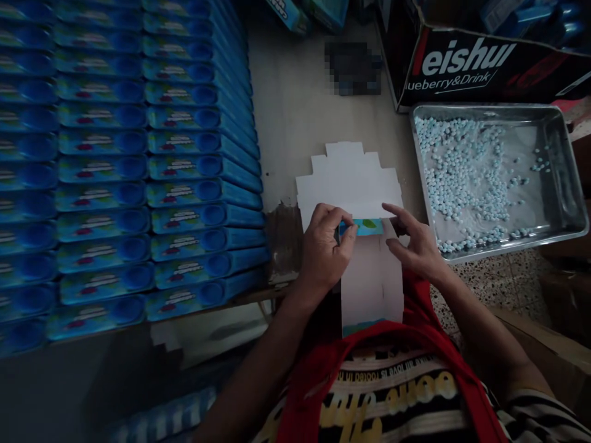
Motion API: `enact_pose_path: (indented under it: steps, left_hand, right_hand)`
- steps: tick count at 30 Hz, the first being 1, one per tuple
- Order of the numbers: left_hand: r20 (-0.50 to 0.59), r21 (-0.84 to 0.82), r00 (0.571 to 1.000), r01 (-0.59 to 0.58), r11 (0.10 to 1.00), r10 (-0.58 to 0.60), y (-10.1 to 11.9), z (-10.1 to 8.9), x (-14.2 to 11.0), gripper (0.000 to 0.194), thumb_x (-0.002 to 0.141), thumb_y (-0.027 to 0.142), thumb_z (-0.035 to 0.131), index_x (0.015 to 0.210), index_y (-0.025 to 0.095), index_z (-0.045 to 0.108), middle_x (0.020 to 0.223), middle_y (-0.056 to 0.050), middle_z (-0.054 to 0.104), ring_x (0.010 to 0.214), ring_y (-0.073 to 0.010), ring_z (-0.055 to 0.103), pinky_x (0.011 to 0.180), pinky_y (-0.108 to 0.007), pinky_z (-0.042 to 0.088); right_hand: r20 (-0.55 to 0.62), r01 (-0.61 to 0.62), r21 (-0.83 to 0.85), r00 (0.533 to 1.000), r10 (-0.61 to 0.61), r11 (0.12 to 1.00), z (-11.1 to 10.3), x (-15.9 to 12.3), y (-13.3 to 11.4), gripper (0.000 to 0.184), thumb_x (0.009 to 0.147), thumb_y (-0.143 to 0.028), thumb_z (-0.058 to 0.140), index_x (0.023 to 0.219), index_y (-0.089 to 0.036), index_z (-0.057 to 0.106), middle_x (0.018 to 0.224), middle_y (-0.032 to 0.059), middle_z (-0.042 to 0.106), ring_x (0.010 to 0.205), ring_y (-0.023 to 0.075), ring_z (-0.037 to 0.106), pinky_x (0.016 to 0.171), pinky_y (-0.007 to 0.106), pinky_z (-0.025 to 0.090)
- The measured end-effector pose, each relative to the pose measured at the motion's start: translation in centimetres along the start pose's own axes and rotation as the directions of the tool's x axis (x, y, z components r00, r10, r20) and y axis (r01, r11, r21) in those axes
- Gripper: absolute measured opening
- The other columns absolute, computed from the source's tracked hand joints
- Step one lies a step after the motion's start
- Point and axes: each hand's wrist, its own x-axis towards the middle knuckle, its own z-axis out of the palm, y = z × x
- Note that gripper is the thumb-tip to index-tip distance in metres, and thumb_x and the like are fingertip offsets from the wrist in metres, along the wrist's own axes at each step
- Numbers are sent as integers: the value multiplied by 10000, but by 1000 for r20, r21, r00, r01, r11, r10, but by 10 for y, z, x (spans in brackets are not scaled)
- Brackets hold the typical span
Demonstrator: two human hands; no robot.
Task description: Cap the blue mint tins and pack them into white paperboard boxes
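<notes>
A white, unfolded cardboard box blank lies in front of me, its stepped far end on the table and its near end against my red apron. Across its middle stands a narrow folded flap, printed blue with a green leaf. My left hand pinches the left end of this flap between thumb and fingers. At the flap's right end, my right hand has its thumb and index finger apart, with nothing visible between them. Whether its fingertips touch the cardboard, I cannot tell.
Rows of blue packs are stacked along the left. On the right, a metal tray contains many small pale-blue pellets. Behind it stands a black printed carton holding blue items. A blurred dark object sits on the table's far part.
</notes>
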Motion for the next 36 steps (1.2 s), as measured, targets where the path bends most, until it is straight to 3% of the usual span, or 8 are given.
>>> enact_pose_path:
  steps: [5, 10, 13, 18, 23, 27, 31, 36]
  left_hand:
    - [33, 133, 999, 7, 991, -11, 6, 8, 2, 313, 786, 10, 567, 997, 241, 568, 1063, -52, 615, 1020, -229, 655, 919, -381, 565]
    - [31, 269, 999, 21, 963, -31, 13, 12, 1, 453, 749, -34, 521, 1100, 248, 562, 1148, -74, 632, 1065, -269, 660, 923, -423, 574]
    - [-6, 245, 1000, 25, 969, -24, 12, 12, -4, 460, 756, -23, 528, 1138, 232, 548, 1149, -95, 641, 1132, -304, 664, 978, -472, 570]
    - [-94, 62, 990, 115, 991, -109, -4, 13, -13, 556, 766, -2, 530, 1274, 224, 489, 1203, -96, 667, 1138, -259, 692, 967, -408, 599]
    - [-76, -101, 980, 178, 979, -186, -19, 5, -17, 584, 774, 35, 564, 1310, 247, 467, 1262, -89, 679, 1169, -230, 709, 1015, -381, 607]
    - [38, -269, 983, 182, 946, -178, -22, -3, -26, 564, 828, 111, 566, 1369, 240, 475, 1350, -108, 673, 1219, -236, 708, 1047, -396, 601]
    - [-15, -234, 987, 153, 960, -161, -22, 4, -34, 521, 869, 152, 528, 1384, 232, 512, 1379, -113, 674, 1261, -243, 683, 1092, -413, 572]
    - [-74, -79, 990, 111, 991, -117, -27, 11, -32, 528, 862, 163, 559, 1389, 208, 539, 1363, -127, 689, 1255, -267, 681, 1099, -424, 558]
  right_hand:
    - [93, 5, -299, 995, 24, 954, -8, 25, -22, 442, 1046, -450, 541, 1385, -202, 678, 873, 45, 729, 777, 193, 645, 732, 342, 503]
    - [337, 236, -726, 941, 36, 646, -1, 75, -40, 187, 955, -342, 711, 905, -198, 819, 907, 120, 739, 910, 270, 661, 767, 376, 498]
    - [481, 365, -734, 875, 59, 572, 10, 101, -46, 129, 932, -290, 723, 909, -193, 805, 836, 97, 723, 853, 256, 671, 764, 370, 490]
    - [560, 458, -711, 827, 36, 533, 33, 114, -43, 150, 969, -325, 697, 988, -202, 781, 801, 91, 716, 861, 267, 694, 770, 374, 475]
    - [563, 476, -712, 826, 14, 516, 58, 96, -35, 191, 1018, -270, 591, 1131, -220, 738, 854, 93, 738, 923, 262, 685, 777, 368, 464]
    - [536, 465, -726, 844, -8, 506, 49, 89, -30, 154, 987, -213, 614, 1091, -225, 727, 915, 104, 747, 950, 265, 671, 819, 378, 457]
    - [543, 496, -689, 836, -76, 529, 35, 96, -24, 112, 996, -251, 633, 1025, -223, 738, 857, 95, 737, 885, 249, 680, 805, 379, 474]
    - [557, 542, -696, 821, -121, 472, 55, 109, -19, 197, 1007, -376, 631, 1046, -224, 750, 875, 106, 751, 909, 262, 704, 800, 391, 515]
